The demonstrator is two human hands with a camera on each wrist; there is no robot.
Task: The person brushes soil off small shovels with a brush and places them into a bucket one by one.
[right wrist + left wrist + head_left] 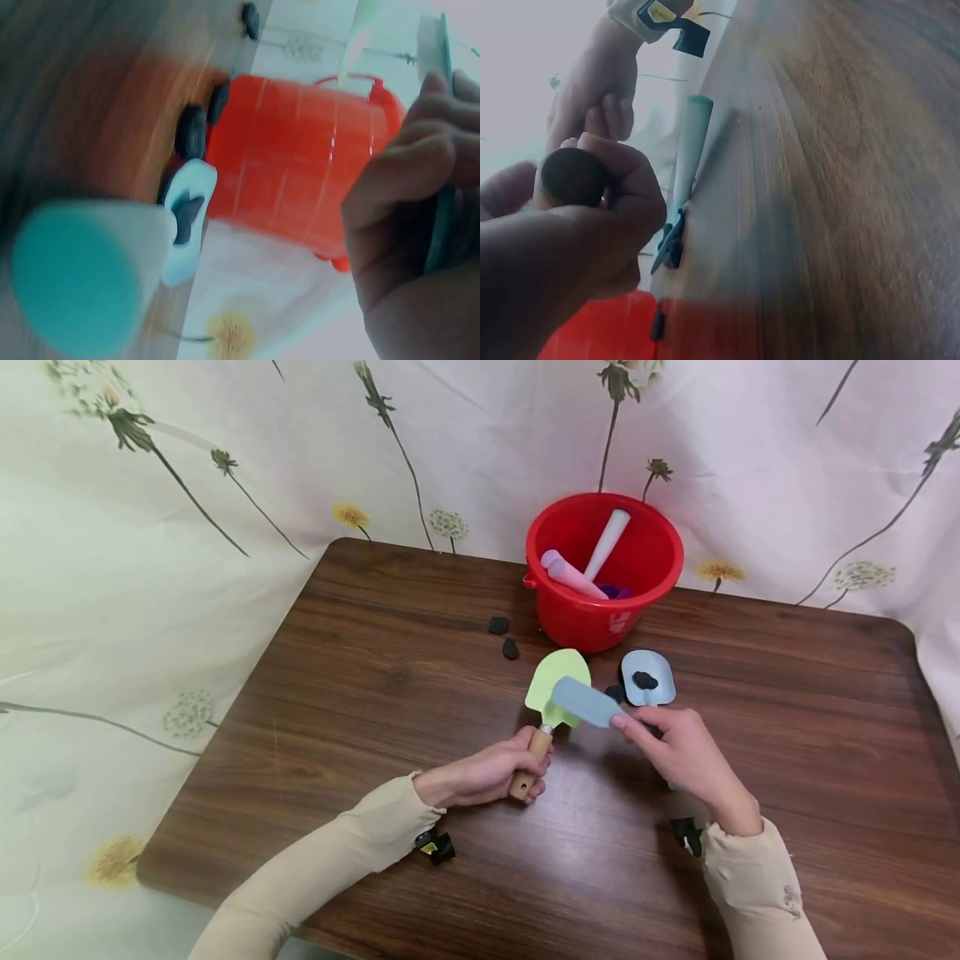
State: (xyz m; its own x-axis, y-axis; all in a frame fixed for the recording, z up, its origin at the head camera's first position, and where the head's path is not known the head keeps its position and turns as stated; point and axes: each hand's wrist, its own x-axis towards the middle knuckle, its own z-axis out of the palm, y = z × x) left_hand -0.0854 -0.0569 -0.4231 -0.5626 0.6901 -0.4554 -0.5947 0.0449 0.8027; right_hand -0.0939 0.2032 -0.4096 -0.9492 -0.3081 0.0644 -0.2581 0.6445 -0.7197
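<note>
My left hand (498, 770) grips the wooden handle (538, 745) of a small trowel. The trowel's light green blade (553, 681) points away toward the bucket. My right hand (686, 752) pinches a flat blue-grey blade-like tool (583, 700), which overlaps the green blade in the head view; whether they touch I cannot tell. Just beyond my right hand, a light blue toy shovel (634, 687) lies on the table with black stones (645, 680) in its scoop. Its pale handle, with a teal end (75, 277), shows in the right wrist view.
A red bucket (570, 625) stands at the back of the brown wooden table (360, 693). Inside it are a white handle (607, 543), a pink handle (576, 578) and something purple. More black stones (511, 649) lie in front of the bucket. Flower-printed cloth (285, 460) hangs behind.
</note>
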